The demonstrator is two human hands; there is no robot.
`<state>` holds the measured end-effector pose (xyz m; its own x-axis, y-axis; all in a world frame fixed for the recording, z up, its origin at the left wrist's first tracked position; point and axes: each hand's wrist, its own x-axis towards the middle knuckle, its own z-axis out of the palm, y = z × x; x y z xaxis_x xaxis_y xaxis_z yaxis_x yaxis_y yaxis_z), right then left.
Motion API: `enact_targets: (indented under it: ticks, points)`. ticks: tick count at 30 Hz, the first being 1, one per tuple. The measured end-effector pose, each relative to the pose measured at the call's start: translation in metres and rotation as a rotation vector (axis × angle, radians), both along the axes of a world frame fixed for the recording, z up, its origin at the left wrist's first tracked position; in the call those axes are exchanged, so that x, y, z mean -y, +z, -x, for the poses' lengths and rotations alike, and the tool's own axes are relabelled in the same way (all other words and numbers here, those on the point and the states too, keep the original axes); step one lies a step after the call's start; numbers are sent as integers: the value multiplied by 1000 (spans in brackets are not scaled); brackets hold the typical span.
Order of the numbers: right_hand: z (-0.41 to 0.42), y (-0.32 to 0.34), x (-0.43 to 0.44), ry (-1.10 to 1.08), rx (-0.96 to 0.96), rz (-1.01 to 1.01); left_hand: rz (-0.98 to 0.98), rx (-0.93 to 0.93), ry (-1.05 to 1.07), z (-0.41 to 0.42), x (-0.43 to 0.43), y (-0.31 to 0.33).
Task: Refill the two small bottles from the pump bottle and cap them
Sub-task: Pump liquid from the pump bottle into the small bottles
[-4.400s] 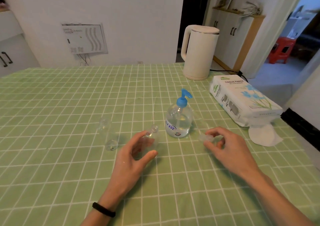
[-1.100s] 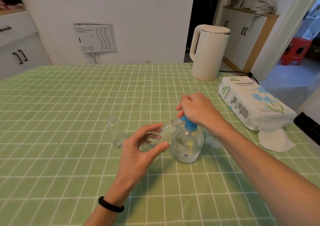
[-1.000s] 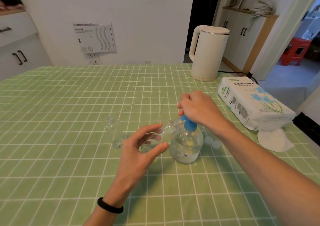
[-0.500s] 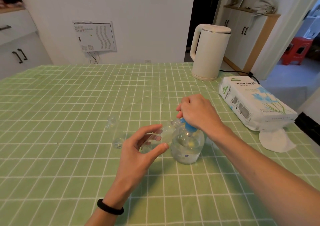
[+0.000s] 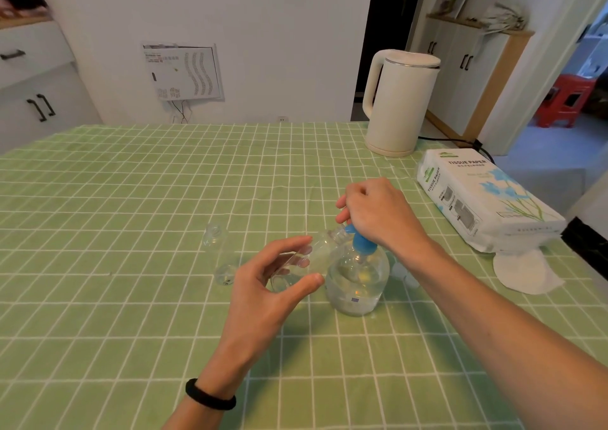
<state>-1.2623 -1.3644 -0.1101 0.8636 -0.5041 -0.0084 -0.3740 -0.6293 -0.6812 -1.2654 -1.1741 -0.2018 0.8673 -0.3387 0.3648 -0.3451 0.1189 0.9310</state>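
Green cloth with a white grid covers the bench (image 5: 98, 298), and nearest the camera a black wristband (image 5: 210, 396) circles the left forearm. Beyond it, the left hand (image 5: 263, 301) has its fingers (image 5: 289, 243) and thumb curled round a small clear plastic bottle (image 5: 317, 253). The bottle is held off the cloth and tilted, its open neck close against the spout of a blue pump head (image 5: 360, 242). That head tops a round clear pump bottle (image 5: 357, 284), which stands upright just right of the left hand, part full of clear liquid. The right hand (image 5: 378, 215) sits on the head from above, its fingers folded down over it, apparently pressing.

To the left a second small clear bottle (image 5: 218, 255) stands upright, seemingly uncapped, apart from both hands. Small pale caps (image 5: 404, 273) show behind the right forearm. Farther off lie a white tissue pack (image 5: 483, 199) and a loose tissue (image 5: 523, 271), and a cream kettle (image 5: 399, 103) stands at the far edge.

The likeliest fault is a missed stream. The neck is narrow and only hand-held at the spout, so a small drift would send liquid onto fingers or cloth. Nothing steadies the pump bottle's base, so a hard press off-centre could tip or slide it. Liquid may also run back out of the tilted bottle as it fills, and its level is hard to read through clear plastic.
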Motion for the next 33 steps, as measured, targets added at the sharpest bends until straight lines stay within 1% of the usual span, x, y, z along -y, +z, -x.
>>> enact_targets:
  ticks: [7,15,20,33]
  points:
    - [2,-4,-3,-13,-1,35,-19,-2,20,0,-2,0]
    - [0,6,0,-11,30,77,-27,-1,22,1,-2,3]
    - [1,4,-1,-9,30,47,-22,3,14,1,-1,5]
    - [2,-3,-2,-12,37,53,-37,-12,26,1,1,3]
